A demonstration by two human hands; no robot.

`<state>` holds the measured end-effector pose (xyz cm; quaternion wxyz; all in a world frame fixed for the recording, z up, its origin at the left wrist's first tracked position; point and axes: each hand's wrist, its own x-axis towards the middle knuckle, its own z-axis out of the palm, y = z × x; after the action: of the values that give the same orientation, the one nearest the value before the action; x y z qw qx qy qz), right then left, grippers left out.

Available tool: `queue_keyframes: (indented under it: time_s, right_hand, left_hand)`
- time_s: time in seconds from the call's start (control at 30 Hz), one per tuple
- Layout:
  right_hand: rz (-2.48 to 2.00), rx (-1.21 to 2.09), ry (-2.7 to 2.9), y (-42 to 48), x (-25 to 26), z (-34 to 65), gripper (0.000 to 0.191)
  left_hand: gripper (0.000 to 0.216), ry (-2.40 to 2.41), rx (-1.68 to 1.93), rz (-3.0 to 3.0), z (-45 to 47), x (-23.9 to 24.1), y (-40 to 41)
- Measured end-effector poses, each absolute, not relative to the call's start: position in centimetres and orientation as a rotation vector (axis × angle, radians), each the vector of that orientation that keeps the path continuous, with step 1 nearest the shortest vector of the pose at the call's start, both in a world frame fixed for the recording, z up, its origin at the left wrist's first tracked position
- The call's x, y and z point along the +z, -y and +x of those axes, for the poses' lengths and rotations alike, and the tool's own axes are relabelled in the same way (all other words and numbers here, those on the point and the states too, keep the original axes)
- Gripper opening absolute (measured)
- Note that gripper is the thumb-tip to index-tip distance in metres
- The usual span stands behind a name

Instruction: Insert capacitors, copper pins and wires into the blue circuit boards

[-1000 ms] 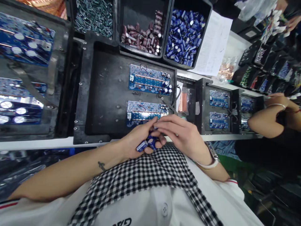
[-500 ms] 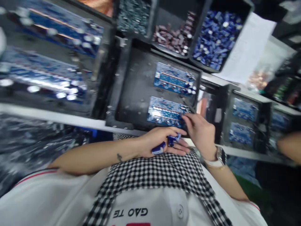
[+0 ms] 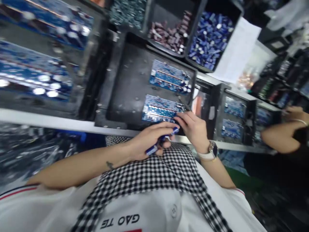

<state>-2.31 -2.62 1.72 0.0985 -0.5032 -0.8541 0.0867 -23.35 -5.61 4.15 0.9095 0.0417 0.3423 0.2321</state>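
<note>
Several blue caps (image 3: pixel 153 149) in fist of L hand (image 3: pixel 146 141); R hand (image 3: pixel 194 130) at near board (image 3: pixel 158 109), grip unclear.

A pale-edged surface (image 3: pixel 48 120) runs left and right just past the fingers (image 3: pixel 183 120). Well beyond them black bins (image 3: pixel 164 14) stand in a row, a white paper sheet (image 3: pixel 238 51) leaning at their right. Farther right, smaller dark bins (image 3: pixel 277 80) look blurred

White shirt (image 3: pixel 48 209) — checked bib (image 3: pixel 154 180), wristwatch (image 3: pixel 212 149)
</note>
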Motion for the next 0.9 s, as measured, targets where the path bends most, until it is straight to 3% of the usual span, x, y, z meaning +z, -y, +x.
queue_keyframes:
  time_s: [0.13, 0.27, 0.47, 0.73, 0.9]
  right_hand:
    - [-1.429, 0.523, 2.293, 4.1, 4.5, -2.5, 0.032]
    - [-1.348, 0.789, 2.304, 6.1, 6.6, -2.8, 0.030]
    - [-1.621, 0.607, 2.239, 5.7, 3.6, -1.1, 0.023]
    - [-1.598, 0.509, 2.355, 5.3, 2.4, -1.0, 0.023]
    - [-1.573, 0.330, 2.564, 5.4, 2.7, -1.0, 0.030]
  left_hand:
    - [0.011, -0.756, 0.508, 0.008, -22.6, 3.7, 5.3]
    - [0.019, -0.785, 0.432, 0.020, -21.6, 3.5, 5.2]
    - [0.030, -0.796, 0.260, 0.065, -21.1, 3.5, 5.1]
    - [0.011, -0.721, 0.304, 0.148, -22.0, 4.1, 5.9]
    - [0.014, -0.712, 0.337, 0.164, -22.1, 4.3, 5.8]
